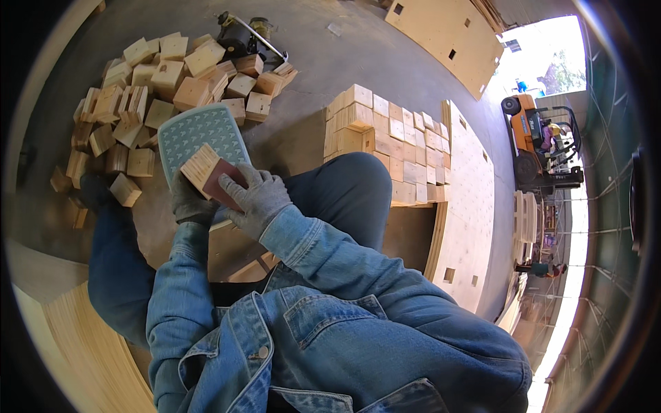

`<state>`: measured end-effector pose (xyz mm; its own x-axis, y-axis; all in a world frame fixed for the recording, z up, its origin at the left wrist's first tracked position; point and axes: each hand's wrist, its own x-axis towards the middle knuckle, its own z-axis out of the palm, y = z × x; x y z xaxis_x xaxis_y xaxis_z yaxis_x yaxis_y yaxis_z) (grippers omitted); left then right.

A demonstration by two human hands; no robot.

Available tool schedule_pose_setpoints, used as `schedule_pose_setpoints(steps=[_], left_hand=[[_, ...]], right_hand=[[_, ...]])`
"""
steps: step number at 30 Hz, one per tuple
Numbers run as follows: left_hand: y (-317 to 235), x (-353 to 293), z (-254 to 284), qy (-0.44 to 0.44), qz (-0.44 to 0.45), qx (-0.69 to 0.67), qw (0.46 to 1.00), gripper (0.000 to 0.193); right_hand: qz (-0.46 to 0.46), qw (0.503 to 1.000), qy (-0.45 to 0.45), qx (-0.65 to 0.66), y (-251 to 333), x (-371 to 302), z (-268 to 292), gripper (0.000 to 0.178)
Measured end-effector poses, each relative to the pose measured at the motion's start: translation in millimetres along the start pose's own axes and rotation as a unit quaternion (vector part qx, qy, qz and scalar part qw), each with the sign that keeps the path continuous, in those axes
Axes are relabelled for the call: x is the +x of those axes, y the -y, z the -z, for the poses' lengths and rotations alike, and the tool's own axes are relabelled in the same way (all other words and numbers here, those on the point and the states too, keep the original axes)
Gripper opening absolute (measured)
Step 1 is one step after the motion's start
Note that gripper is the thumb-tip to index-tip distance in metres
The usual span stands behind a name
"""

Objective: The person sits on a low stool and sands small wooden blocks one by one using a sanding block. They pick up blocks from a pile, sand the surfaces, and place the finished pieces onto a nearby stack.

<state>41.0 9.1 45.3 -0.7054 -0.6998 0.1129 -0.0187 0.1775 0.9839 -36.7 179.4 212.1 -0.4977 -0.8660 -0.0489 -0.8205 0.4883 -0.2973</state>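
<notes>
Evenly now: flat pressure on the block's covered face

Held at ten o'clock of the head view's centre, the wooden block (198, 165) sits over the near part of a pale green stool (203, 127); whether they touch, I cannot tell. The reddish-brown sheet (222, 180), probably abrasive paper, lies against its right-hand face. To work this well, I would spread the fingers' pressure, stroke along the grain and avoid tipping over the edges, which could round them.

The block is pale and tilted, with striped layers showing on its exposed side; the covered face is hidden.

At its seven o'clock, the gloved left hand (189, 198) is closed around the lower end, its fingertips partly hidden. At four o'clock, the gloved right hand (263, 196) curls over the sheet, fingers on top and thumb at the lower edge, with little gap left.

Farther out, loose blocks (169, 76) lie heaped from ten to one o'clock, and a neat stack of blocks (406, 148) stands at three.
</notes>
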Motion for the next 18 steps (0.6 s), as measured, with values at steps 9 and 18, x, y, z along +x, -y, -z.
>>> schedule_pose_setpoints(steps=[9, 18], left_hand=[[-2.7, 7.7, -1.8, -0.013, 0.04, -0.072, 0.997, 0.067], [20.6, 15.9, -2.5, -0.016, 0.119, -0.3, 0.946, 0.05]], right_hand=[[-0.027, 0.999, -0.017, 0.009, 17.1, 97.5, 7.5, 0.064], [-0.023, 0.999, -0.036, 0.013, 17.6, 106.0, 1.2, 0.064]])
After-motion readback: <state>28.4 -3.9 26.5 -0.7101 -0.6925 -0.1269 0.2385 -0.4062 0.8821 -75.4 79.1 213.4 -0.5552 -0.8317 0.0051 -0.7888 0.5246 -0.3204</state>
